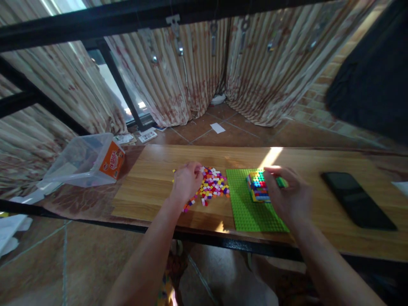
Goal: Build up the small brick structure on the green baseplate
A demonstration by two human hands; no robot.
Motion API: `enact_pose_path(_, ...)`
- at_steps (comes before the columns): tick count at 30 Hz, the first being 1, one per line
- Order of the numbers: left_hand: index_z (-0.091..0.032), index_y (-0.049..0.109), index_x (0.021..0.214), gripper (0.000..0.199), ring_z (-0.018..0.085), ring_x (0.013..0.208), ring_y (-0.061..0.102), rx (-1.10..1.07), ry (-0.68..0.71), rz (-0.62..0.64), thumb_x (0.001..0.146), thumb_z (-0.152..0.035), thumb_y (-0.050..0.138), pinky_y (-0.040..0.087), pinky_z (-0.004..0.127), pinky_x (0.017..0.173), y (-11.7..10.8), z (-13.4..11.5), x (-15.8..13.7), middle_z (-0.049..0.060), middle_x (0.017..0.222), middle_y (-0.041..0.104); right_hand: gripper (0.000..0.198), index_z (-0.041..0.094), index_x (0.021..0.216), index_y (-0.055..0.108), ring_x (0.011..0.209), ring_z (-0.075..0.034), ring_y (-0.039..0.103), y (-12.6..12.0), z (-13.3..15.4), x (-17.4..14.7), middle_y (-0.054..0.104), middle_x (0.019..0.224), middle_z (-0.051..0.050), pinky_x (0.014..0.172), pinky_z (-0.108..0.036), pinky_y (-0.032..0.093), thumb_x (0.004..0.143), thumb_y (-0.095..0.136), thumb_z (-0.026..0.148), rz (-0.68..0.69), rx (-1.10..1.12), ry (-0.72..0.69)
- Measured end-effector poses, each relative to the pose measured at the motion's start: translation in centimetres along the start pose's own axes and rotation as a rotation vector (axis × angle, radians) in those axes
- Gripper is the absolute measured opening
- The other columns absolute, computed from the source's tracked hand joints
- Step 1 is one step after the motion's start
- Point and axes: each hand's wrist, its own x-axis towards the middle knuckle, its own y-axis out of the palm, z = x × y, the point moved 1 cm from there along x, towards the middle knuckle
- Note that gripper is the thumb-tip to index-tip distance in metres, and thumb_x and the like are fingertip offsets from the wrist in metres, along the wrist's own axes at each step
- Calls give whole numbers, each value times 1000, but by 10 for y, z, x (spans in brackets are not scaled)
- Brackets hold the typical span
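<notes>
A loose pile of small toy bricks (214, 183) in pink, white, yellow, orange, red and purple lies on the wooden tabletop. At its left edge is my left hand (187, 182), fingers bent together; anything between the fingertips is hidden. Right of the pile is a green studded baseplate (242, 216), which carries a low block of multicoloured bricks (259, 187). My right hand (288, 195) is curled over the right part of this block, thumb and fingers drawn together at its top. That hand covers part of the block, and what it pinches, if anything, cannot be made out.
A black phone (357, 199) lies on the table at the right. Left of the tabletop stands a clear plastic box (86, 159) with an orange label. A dark metal bar (204, 238) runs along the near edge. Curtains (191, 76) hang beyond the table.
</notes>
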Motion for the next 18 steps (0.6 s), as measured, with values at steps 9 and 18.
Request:
enact_pose_path(9,-18,64,90,14,15,84,61,-700,66,95,79,-24,58,49,27,79,19,-38,-28,4,88,66,19,19,87,69,72,-16,65,43,45,-17,71,80,-4,67,-30,52,76,66,35,365,753,238)
enact_pose_path(18,-15,68,87,25,9,68,62,-1423,-442,378,63,-16,74,51,26,74,14,-28,-28,2,83,67,22,22,89,74,74,-17,67,58,43,-19,74,81,-3,68,-32,54,71,71,33,456,881,297)
